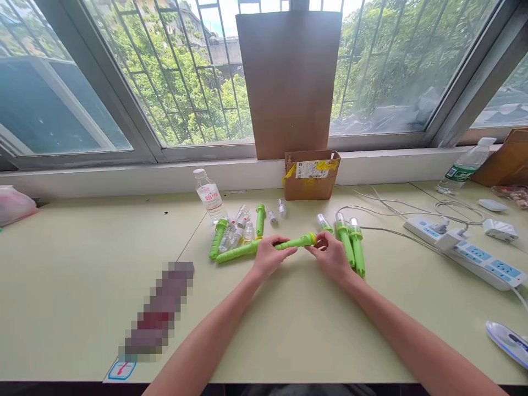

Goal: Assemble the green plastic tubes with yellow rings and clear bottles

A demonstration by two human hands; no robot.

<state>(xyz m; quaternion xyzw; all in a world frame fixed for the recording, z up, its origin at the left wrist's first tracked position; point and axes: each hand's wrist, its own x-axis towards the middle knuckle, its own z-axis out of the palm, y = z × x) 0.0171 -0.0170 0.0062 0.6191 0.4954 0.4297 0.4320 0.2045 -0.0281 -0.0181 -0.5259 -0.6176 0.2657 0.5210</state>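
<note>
Green tube (293, 242): held crosswise between both hands over the middle of the counter (305, 330), its yellow-ringed end to the right.
Left hand (270, 255): clamped around the tube's left part, thumb below.
Right hand (330, 256): fingertips closed on the yellow-ringed end.
Left of the hands: a lying tube (237, 253), one end just beside the left hand; behind it, clear plastic caps (227, 237) and a green handle (218, 240).
Right of the hands: three clear-topped tubes (345, 243) lying side by side, close to the right hand.
Cardboard box (309, 190): at the counter's back, before a tall brown board (291, 82).
Water bottle (212, 201): upright behind the caps.
Power strip (474, 256): far right, plugs inserted.
</note>
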